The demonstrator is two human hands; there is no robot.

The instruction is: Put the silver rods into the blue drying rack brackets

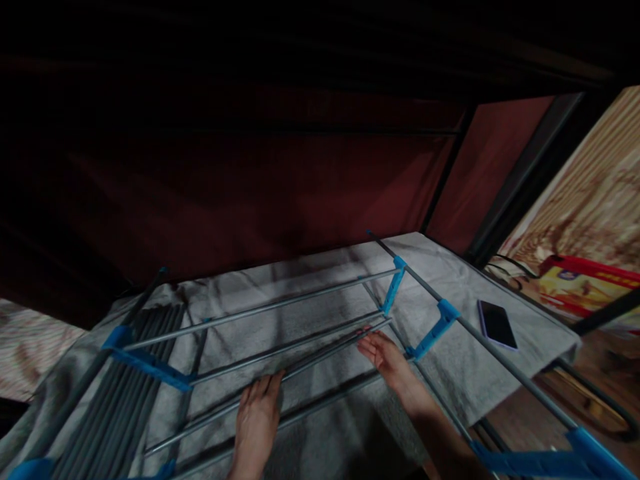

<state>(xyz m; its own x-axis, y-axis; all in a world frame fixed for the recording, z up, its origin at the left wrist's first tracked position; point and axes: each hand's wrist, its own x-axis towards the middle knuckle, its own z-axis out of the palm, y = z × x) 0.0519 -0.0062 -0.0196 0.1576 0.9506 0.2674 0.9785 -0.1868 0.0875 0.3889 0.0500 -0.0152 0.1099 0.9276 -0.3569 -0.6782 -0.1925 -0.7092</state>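
A loose grey metal tube (320,358) runs slantwise across the lower middle, inside a frame of grey tubes and blue plastic connectors. My left hand (257,417) is closed over the tube left of its middle, back of the hand up. Near its right end, my right hand (383,353) has its fingers around the tube, close to a blue connector (434,331). The tube's right end reaches past my fingers. On the left, another blue connector (147,365) joins the frame's crossbars to a side tube.
Several loose grey tubes (117,400) lie side by side at the left on a grey cloth (320,413). A phone (497,325) lies at the right. Dark posts and a dark red panel (280,200) stand behind. A red and yellow package (585,293) is at far right.
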